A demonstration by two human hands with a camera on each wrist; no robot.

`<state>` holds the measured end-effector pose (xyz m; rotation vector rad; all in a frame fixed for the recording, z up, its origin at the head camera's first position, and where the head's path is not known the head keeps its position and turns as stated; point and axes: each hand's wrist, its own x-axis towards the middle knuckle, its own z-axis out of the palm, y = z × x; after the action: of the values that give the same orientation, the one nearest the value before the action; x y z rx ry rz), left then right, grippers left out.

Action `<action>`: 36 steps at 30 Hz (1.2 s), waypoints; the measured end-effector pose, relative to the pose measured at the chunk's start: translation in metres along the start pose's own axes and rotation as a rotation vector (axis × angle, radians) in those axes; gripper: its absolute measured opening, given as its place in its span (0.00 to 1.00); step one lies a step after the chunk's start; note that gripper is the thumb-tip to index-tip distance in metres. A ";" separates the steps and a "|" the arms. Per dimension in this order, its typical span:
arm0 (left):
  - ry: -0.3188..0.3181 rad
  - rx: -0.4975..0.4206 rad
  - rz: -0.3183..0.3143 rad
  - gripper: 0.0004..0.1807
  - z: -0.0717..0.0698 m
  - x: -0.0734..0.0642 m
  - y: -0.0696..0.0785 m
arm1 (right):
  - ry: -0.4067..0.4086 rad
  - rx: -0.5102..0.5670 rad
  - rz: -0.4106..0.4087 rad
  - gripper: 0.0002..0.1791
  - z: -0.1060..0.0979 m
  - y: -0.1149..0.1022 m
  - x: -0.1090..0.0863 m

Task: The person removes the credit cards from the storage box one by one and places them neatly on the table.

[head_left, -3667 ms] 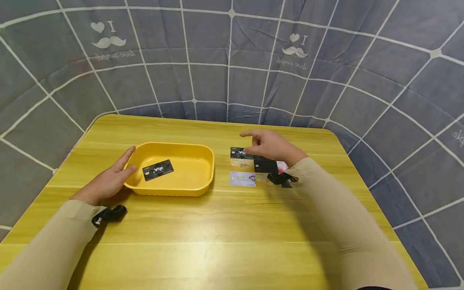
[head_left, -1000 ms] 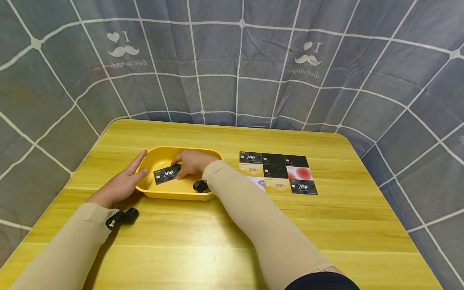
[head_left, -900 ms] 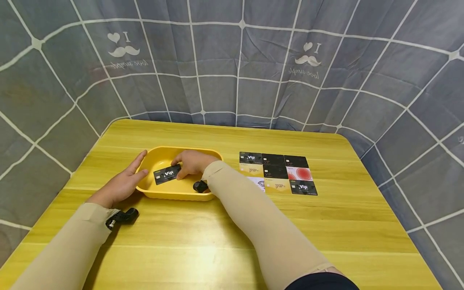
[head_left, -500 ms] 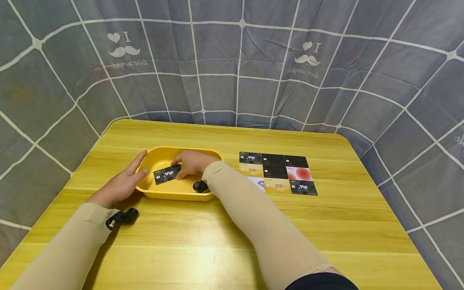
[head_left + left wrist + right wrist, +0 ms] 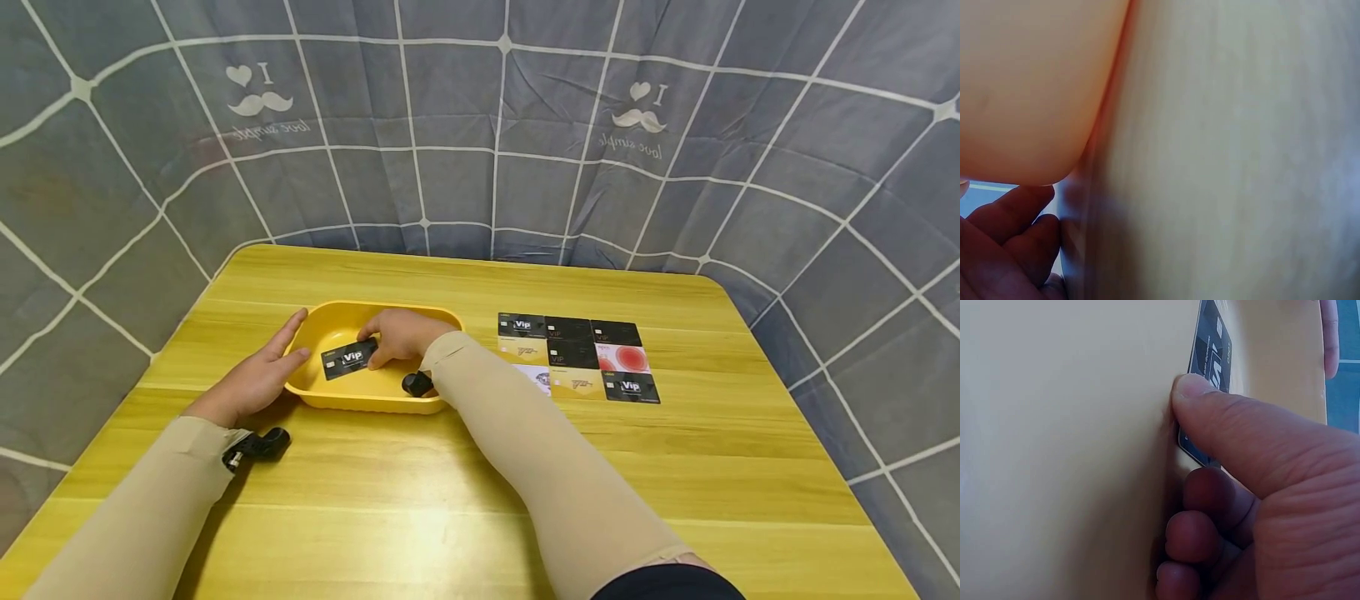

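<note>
In the head view a shallow yellow plastic tray (image 5: pixel 378 402) sits left of centre on the table, and a black VIP card (image 5: pixel 347 360) lies in it. My right hand (image 5: pixel 405 335) reaches into the tray and pinches the card's right end between thumb and index finger. The right wrist view shows the thumb (image 5: pixel 1210 403) over the card's near edge, the other fingers curled beneath. My left hand (image 5: pixel 251 375) rests against the tray's left end, thumb and forefinger spread at the rim. In the left wrist view its fingers (image 5: pixel 1019 219) lie by the tray's end.
Right of the tray, several cards lie flat in tight rows: black ones (image 5: pixel 572 353), gold ones (image 5: pixel 576 384), a red-and-white one (image 5: pixel 625 358) and a white one (image 5: pixel 536 381), partly behind the right sleeve. A grey checked curtain (image 5: pixel 450 125) hangs behind the wooden table (image 5: pixel 375 525).
Since the oldest frame my right hand has moved left from the rows of cards into the tray and taken the VIP card's end. Over the last second both hands stay put.
</note>
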<state>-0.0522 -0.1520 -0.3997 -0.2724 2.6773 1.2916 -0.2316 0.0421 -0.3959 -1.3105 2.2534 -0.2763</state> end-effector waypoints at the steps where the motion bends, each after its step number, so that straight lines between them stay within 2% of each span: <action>1: 0.000 0.001 0.001 0.39 0.000 0.000 0.000 | 0.000 0.001 0.001 0.31 0.000 0.000 0.000; 28: 0.000 0.001 -0.002 0.40 -0.001 -0.002 0.001 | -0.001 0.029 -0.015 0.31 -0.002 -0.001 -0.001; 36: -0.003 -0.008 0.010 0.39 -0.001 -0.002 0.002 | 0.014 0.072 -0.039 0.29 -0.004 -0.003 -0.005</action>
<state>-0.0509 -0.1508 -0.3971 -0.2577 2.6750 1.3041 -0.2299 0.0441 -0.3895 -1.3203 2.2097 -0.3778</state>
